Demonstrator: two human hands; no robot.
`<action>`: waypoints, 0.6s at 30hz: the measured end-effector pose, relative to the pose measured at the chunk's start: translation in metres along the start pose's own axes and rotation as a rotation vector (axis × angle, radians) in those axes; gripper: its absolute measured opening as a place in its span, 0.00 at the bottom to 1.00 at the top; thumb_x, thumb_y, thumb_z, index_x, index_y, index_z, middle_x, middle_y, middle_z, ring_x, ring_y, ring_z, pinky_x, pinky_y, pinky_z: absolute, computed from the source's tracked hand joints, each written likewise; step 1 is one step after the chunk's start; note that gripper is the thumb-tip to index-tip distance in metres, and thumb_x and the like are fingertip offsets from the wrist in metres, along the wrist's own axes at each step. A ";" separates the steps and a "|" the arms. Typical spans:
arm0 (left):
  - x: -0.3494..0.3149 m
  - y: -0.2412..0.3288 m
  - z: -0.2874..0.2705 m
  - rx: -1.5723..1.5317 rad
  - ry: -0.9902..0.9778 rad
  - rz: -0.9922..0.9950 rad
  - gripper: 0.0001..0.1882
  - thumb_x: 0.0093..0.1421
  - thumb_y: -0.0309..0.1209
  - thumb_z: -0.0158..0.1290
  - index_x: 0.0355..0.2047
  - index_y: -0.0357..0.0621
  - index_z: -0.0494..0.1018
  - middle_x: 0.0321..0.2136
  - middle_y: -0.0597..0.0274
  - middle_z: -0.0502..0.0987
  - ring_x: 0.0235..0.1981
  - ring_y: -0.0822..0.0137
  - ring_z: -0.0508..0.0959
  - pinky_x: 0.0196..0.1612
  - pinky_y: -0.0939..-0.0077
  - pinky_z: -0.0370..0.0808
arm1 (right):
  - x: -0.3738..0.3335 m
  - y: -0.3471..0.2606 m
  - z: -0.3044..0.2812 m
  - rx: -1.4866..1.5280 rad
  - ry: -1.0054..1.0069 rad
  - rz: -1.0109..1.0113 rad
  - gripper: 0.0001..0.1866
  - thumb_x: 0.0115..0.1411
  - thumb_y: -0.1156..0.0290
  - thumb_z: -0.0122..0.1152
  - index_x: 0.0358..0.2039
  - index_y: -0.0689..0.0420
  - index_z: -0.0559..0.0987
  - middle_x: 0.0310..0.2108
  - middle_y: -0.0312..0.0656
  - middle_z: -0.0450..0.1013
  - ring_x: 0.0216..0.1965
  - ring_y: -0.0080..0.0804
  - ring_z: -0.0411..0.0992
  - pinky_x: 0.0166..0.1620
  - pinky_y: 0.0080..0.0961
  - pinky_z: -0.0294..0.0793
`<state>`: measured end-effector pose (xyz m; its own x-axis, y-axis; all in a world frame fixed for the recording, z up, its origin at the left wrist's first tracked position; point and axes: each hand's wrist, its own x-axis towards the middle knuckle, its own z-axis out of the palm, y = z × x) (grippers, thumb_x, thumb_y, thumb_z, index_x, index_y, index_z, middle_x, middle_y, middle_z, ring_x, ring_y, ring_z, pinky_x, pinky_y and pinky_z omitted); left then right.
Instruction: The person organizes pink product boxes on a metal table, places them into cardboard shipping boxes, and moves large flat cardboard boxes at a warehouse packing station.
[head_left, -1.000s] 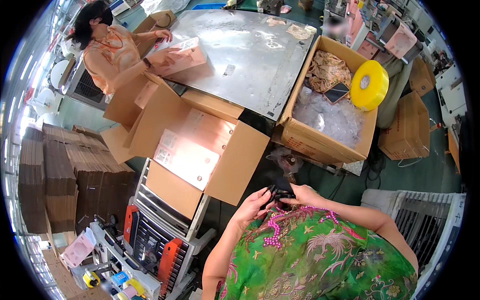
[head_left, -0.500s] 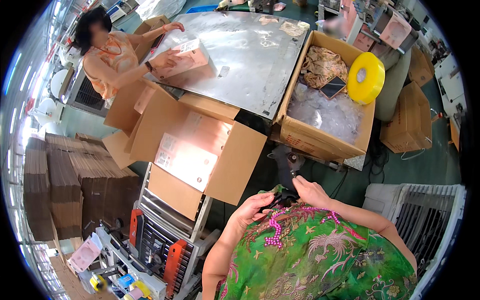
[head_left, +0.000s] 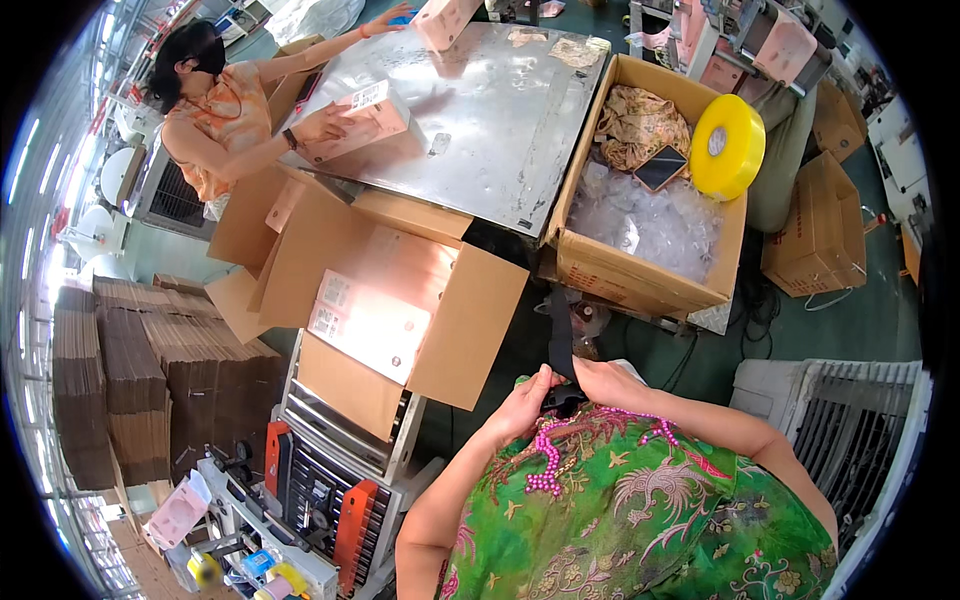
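Both hands meet close against the person's chest, over the green patterned blouse [head_left: 640, 510]. The left hand [head_left: 522, 408] and the right hand [head_left: 612, 383] each have their grip clamped on the lower end of a black strap [head_left: 561, 335], a flat, matte band that looks like woven webbing. The strap's long axis runs nearly straight up and away from the hands, toward the bench [head_left: 480, 120], its upper end reaching the dark gap below the bench edge. The hands sit on either side of it, equally near, with a small dark piece, perhaps a buckle, between them; I cannot tell what it is. Beyond stands an open cardboard box [head_left: 650, 270] holding crinkled clear plastic, with a glossy yellow tape roll [head_left: 727, 147] on its rim.
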<state>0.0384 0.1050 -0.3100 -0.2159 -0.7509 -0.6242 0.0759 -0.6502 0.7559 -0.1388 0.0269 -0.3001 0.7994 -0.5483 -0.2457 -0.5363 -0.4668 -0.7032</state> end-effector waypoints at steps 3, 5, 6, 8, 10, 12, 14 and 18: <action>0.001 0.003 0.006 0.124 0.063 0.054 0.36 0.67 0.57 0.28 0.45 0.35 0.71 0.39 0.59 0.74 0.42 0.71 0.70 0.51 0.75 0.66 | 0.004 0.004 0.004 -0.034 -0.044 0.061 0.13 0.57 0.74 0.47 0.42 0.62 0.62 0.35 0.54 0.73 0.32 0.58 0.74 0.30 0.48 0.75; 0.001 0.011 0.010 0.153 0.069 0.053 0.37 0.66 0.59 0.28 0.44 0.34 0.72 0.39 0.57 0.74 0.43 0.69 0.70 0.51 0.75 0.66 | 0.005 0.006 0.005 -0.062 -0.064 0.075 0.13 0.58 0.74 0.47 0.42 0.61 0.61 0.35 0.54 0.73 0.32 0.58 0.74 0.30 0.49 0.74; 0.000 0.014 0.011 0.152 0.069 0.053 0.37 0.66 0.59 0.28 0.44 0.34 0.72 0.39 0.57 0.74 0.43 0.69 0.70 0.51 0.75 0.66 | 0.006 0.006 0.003 -0.049 -0.084 0.092 0.12 0.58 0.73 0.46 0.42 0.61 0.61 0.35 0.54 0.73 0.32 0.58 0.74 0.31 0.49 0.74; -0.001 0.020 0.012 0.111 0.077 -0.045 0.38 0.66 0.59 0.28 0.42 0.34 0.73 0.38 0.57 0.74 0.43 0.69 0.70 0.51 0.75 0.66 | 0.006 0.008 0.000 -0.038 -0.108 0.106 0.11 0.59 0.72 0.45 0.42 0.61 0.61 0.36 0.54 0.74 0.32 0.58 0.74 0.31 0.49 0.74; 0.000 0.024 0.010 0.113 0.078 -0.128 0.37 0.66 0.59 0.29 0.43 0.33 0.72 0.39 0.57 0.74 0.43 0.69 0.70 0.51 0.75 0.66 | 0.007 0.012 -0.004 0.040 -0.124 0.148 0.14 0.57 0.73 0.50 0.42 0.60 0.61 0.35 0.56 0.74 0.34 0.57 0.74 0.32 0.48 0.73; 0.001 0.026 0.010 0.116 0.083 -0.207 0.37 0.66 0.58 0.30 0.44 0.33 0.71 0.39 0.58 0.74 0.43 0.69 0.70 0.51 0.75 0.66 | 0.001 0.023 -0.008 0.110 -0.123 0.090 0.17 0.55 0.72 0.55 0.42 0.59 0.61 0.35 0.57 0.74 0.36 0.57 0.74 0.34 0.46 0.72; -0.001 0.015 0.012 -0.005 0.053 -0.049 0.33 0.67 0.56 0.34 0.45 0.33 0.70 0.39 0.61 0.72 0.41 0.70 0.70 0.48 0.76 0.67 | -0.003 0.032 -0.016 0.234 -0.177 0.039 0.26 0.49 0.68 0.66 0.43 0.59 0.61 0.36 0.57 0.73 0.42 0.55 0.73 0.40 0.40 0.71; 0.005 0.011 0.003 -0.100 -0.057 -0.104 0.19 0.64 0.48 0.48 0.41 0.44 0.67 0.30 0.73 0.68 0.28 0.82 0.65 0.32 0.88 0.64 | -0.011 0.079 -0.014 0.685 -0.253 0.031 0.27 0.48 0.64 0.72 0.41 0.61 0.66 0.28 0.42 0.73 0.29 0.26 0.72 0.31 0.26 0.71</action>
<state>0.0351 0.0945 -0.3036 -0.2822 -0.6730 -0.6837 0.1460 -0.7345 0.6627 -0.1934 -0.0137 -0.3442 0.8692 -0.3386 -0.3602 -0.3357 0.1306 -0.9329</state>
